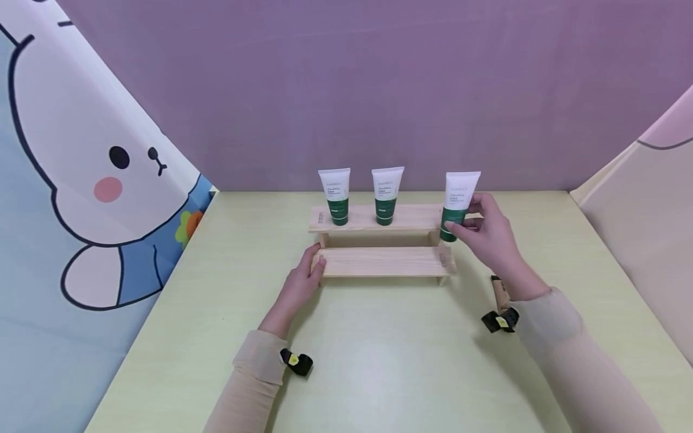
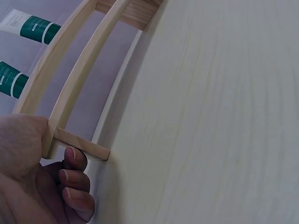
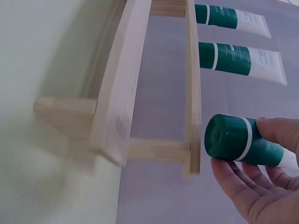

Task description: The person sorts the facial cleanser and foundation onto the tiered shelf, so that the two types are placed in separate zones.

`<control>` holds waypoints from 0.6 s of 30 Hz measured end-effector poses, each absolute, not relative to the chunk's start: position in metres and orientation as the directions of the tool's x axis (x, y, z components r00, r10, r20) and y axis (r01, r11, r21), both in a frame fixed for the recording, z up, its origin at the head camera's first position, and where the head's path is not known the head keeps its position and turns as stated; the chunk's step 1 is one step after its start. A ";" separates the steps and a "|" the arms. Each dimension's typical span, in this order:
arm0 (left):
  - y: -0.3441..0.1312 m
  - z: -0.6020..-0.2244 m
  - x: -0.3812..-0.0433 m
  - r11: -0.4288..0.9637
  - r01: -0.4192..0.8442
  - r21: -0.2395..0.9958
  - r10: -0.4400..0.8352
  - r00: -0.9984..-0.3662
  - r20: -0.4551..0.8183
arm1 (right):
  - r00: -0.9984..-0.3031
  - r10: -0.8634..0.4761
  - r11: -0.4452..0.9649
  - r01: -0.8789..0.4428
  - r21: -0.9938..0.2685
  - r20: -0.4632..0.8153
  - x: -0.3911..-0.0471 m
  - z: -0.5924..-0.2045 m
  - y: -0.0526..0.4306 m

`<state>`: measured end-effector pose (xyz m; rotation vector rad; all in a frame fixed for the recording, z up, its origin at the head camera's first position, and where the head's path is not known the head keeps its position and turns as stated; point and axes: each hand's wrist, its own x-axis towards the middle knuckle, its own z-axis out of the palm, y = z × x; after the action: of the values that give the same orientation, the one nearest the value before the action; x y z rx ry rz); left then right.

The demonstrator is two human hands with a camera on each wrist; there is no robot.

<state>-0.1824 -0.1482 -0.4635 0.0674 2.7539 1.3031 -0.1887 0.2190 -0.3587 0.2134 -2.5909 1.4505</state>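
Observation:
A two-step wooden rack stands on the table. Two white-and-green squeeze tubes, a left one and a middle one, stand cap down on its upper step. My left hand grips the left end of the lower step, thumb on top and fingers curled at its side. Beyond the upper step's right end, my right hand pinches a third squeeze tube by its green lower part. The right wrist view shows its green cap raised just off the shelf edge, with a gap between.
On the pale table, a brown object lies partly hidden below my right wrist. Black wrist devices sit on the left and right sleeves. A purple backdrop rises behind the table, with printed cloth at left.

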 end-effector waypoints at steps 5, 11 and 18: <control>-0.148 -0.464 -0.183 0.632 0.005 0.775 0.081 -0.995 -0.060 | -0.972 -0.045 0.488 -0.222 -0.844 0.230 -0.203 -0.359 0.204; -0.147 -0.464 -0.183 0.629 0.005 0.778 0.086 -0.994 -0.063 | -0.966 -0.046 0.461 -0.247 -0.853 0.255 -0.216 -0.364 0.191; -0.148 -0.465 -0.183 0.629 0.006 0.778 0.084 -0.995 -0.060 | -0.963 -0.055 0.437 -0.260 -0.861 0.263 -0.228 -0.371 0.184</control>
<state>-0.1832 -0.1484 -0.4649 0.0766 2.7523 1.3140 -0.2278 0.1836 -0.3712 0.2770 -2.4913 1.5448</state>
